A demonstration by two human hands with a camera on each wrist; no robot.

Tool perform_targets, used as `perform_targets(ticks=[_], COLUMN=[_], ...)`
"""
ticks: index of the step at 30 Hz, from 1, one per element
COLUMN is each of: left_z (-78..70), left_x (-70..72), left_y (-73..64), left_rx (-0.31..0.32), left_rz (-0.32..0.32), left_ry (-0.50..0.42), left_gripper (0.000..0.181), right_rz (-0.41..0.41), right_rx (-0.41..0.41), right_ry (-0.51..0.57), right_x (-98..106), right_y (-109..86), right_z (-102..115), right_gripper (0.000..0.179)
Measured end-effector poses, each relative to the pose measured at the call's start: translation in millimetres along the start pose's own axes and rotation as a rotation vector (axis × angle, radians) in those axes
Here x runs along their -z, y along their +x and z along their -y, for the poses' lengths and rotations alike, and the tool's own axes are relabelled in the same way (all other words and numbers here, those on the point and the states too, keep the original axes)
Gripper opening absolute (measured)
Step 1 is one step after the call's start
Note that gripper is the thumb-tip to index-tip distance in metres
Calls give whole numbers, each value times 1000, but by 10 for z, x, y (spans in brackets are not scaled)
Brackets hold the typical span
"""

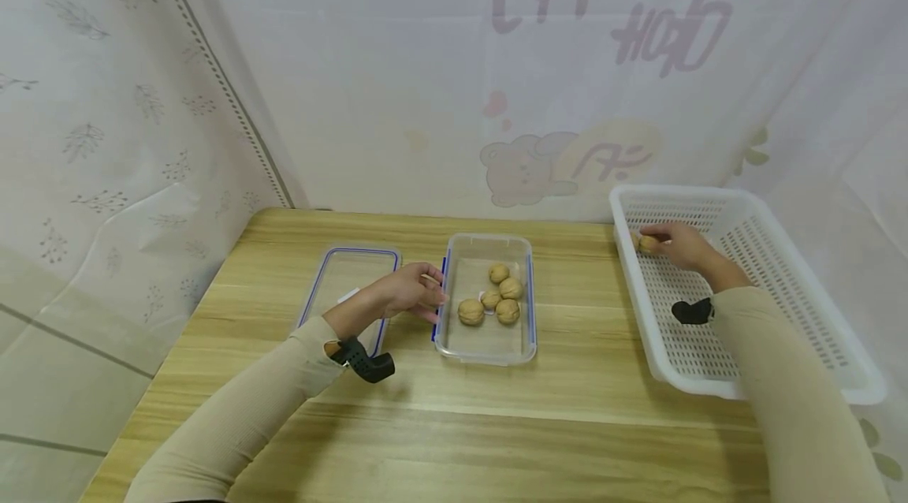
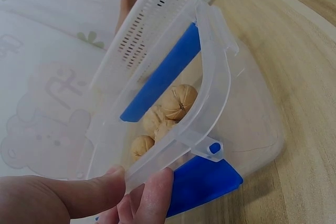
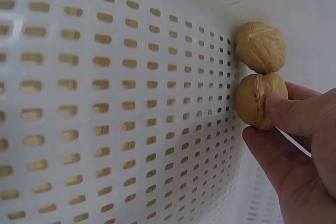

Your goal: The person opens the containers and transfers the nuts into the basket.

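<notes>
A clear plastic food container (image 1: 459, 345) with blue side latches stands open on the table, several walnuts (image 1: 507, 311) lying in it. At its left rim is my left hand (image 1: 410, 290); thumb and fingers pinch the rim beside a blue latch (image 2: 205, 184) in the left wrist view. My right hand (image 1: 682, 246) reaches into a white perforated basket (image 1: 644, 327). Between its thumb and fingers it holds a walnut (image 3: 257, 100), which touches a second walnut (image 3: 261, 46) by the basket's wall.
The container's clear lid (image 1: 340, 274), with a blue seal, lies on the wooden table (image 1: 454, 440) to the left, partly under my left forearm. A printed curtain (image 1: 397, 77) hangs behind the table. Each wrist carries a black camera mount (image 1: 369, 361).
</notes>
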State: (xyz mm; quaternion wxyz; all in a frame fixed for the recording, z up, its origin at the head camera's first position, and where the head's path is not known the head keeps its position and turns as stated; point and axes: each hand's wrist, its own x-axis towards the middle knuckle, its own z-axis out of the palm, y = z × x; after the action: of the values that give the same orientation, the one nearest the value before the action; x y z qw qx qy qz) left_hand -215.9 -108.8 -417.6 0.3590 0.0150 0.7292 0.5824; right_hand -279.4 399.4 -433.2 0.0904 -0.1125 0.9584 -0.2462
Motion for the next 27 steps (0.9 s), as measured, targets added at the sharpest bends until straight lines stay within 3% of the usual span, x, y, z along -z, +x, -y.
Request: perform_targets(ticks=[17, 27], left_z=[21, 31], left_x=[8, 0], left_y=[2, 15], left_rx=[-14, -13], left_rz=[16, 5], left_ry=[20, -8], left_gripper=[41, 40], right_rz=[-27, -12], right_rx=[-32, -63], right_ry=[-23, -55], right_x=[58, 207], right_y=[-23, -130], right_z=[43, 106], right_gripper=[46, 63])
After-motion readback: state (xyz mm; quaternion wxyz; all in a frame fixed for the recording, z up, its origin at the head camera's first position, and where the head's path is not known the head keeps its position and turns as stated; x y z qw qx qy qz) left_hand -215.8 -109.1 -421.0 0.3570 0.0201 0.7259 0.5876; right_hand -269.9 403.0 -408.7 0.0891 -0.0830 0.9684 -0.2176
